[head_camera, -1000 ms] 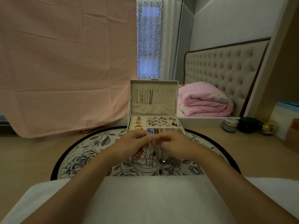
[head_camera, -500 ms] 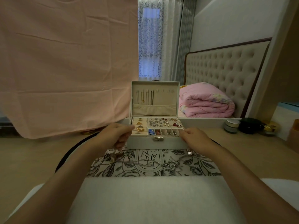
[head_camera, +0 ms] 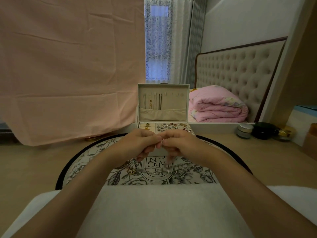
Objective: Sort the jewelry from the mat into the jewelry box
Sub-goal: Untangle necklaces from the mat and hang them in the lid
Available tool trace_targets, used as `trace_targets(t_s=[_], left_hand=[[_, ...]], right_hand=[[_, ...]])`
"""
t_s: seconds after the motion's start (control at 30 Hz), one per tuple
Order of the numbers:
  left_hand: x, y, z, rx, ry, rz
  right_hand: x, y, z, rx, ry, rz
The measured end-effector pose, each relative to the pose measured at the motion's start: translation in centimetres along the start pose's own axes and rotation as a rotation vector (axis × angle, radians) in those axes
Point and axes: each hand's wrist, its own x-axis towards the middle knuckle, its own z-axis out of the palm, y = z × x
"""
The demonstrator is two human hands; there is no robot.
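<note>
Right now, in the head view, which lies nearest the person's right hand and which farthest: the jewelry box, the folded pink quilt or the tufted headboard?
The right hand and the left hand pinch a small silver piece between them.
1. Jewelry box, just behind the hand.
2. Folded pink quilt, back right.
3. Tufted headboard, beyond the quilt.
</note>
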Motion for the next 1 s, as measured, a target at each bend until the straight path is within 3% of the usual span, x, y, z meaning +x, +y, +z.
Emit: trace_targets(t_s=[0.2,0.27,0.43,0.53,0.67,0.77,0.87,1.0], left_hand=[[-0.2,-1.4,-1.4,0.096,0.016,-0.109],[-0.3,-2.2,-2.0,0.078,0.039,-0.118],[-0.1,-3.2,-1.5,0.079,-0.073,-0.125],[-0.1,-2.9,-0.9,0.223,-0.162,-0.170],[-0.9,-1.9,-1.6,0.427,-0.242,-0.240],[-1.5,-2.0,-2.5,0.437,-0.134,-0.203],[-1.8,-3.3,-3.3,0.619,0.009,-0.132],[-2.7,-5.3,-3.3,0.819,-0.007,-0.150]], right_hand=[[-0.2,0.9,-2.5,-0.345,0.396,0.053],[-0.4,1.7,-3.5,-0.502,0.459,0.112],[-0.8,2.4,-2.9,-0.738,0.171,0.283],[-0.4,2.3,-1.8,-0.815,-0.020,0.336],[-0.4,1.9,-0.9,-0.815,-0.139,0.339],[0.2,2.2,0.3,-0.849,-0.143,0.300],[0.9,2.4,1.6,-0.896,-0.015,0.161],[2.4,3.2,4.2,-0.869,0.031,-0.008]])
